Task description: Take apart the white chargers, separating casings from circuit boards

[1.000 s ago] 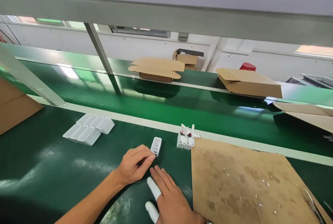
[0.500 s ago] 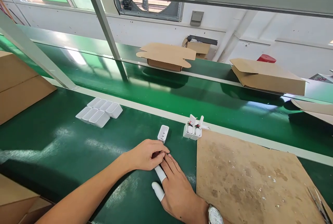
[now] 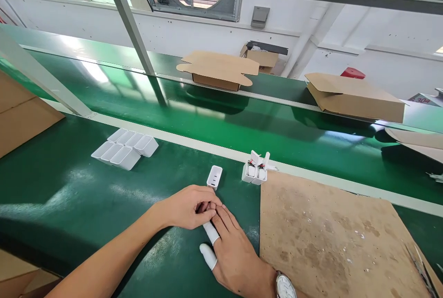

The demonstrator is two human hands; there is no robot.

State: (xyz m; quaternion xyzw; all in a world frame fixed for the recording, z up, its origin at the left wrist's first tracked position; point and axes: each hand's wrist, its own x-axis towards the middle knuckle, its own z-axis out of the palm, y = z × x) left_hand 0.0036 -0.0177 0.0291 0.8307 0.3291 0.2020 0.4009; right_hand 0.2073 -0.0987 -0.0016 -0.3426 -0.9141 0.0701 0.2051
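Note:
My left hand (image 3: pixel 190 206) is curled, its fingertips meeting the fingertips of my right hand; whether anything is inside it is hidden. My right hand (image 3: pixel 233 247) lies low over the green tabletop with fingers stretched out, white covers on its thumb and index finger, a watch on the wrist. Just beyond the hands stands one white housing (image 3: pixel 214 177) with small slots in it. To its right are two white housings (image 3: pixel 254 172) with wires and raised lids. Several white open cases (image 3: pixel 124 148) sit grouped at the left.
A stained brown board (image 3: pixel 325 233) covers the right of the tabletop, with scissors (image 3: pixel 420 265) at its edge. Cardboard (image 3: pixel 27 113) lies at the left. Beyond a pale rail, a green belt (image 3: pixel 207 127) runs across, with flat boxes (image 3: pixel 356 97) behind it.
The whole view has shifted slightly, so most things appear a little further left and up. Both hands keep nearly the same pose, still touching at the fingertips.

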